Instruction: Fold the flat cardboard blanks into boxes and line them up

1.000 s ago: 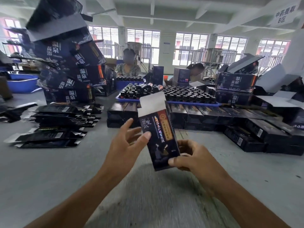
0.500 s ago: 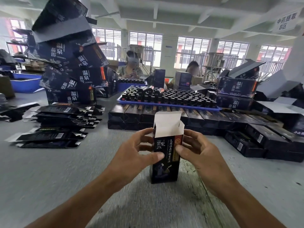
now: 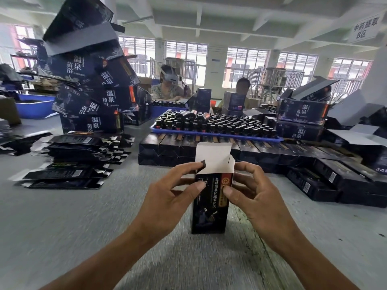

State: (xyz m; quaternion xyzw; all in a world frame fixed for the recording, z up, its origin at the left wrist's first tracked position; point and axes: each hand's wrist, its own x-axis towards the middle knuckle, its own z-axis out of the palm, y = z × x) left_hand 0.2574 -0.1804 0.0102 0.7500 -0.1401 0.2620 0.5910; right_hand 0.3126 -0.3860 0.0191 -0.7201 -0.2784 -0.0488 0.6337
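A small dark carton [image 3: 209, 208] stands upright on the grey table [image 3: 62, 222], directly in front of the person and between both hands. Its white top lid flap [image 3: 213, 155] stands up open, and the front panel carries vertical printed characters and a red-orange strip.

The left hand [image 3: 167, 197] comes in from the lower left with the forearm angled up toward the carton. Its thumb presses the front panel near the upper left corner, and its curled fingers reach round the left side, where a fingertip pinches a small dark side flap [image 3: 202, 165] at the mouth. The right hand [image 3: 257, 197] mirrors it from the lower right: the thumb lies on the front panel's right edge and the bent fingers curl toward the right side flap [image 3: 231, 164] at the top corner. Both hands grip the carton near its upper end.

Behind the carton lies a row of folded dark boxes [image 3: 209, 147] on their sides, with a blue tray of black-capped bottles [image 3: 213, 124] on top. To the left sit piles of flat cardboard blanks [image 3: 69, 162], and behind them a leaning stack of larger dark cartons [image 3: 92, 86]. Two people sit across the table.
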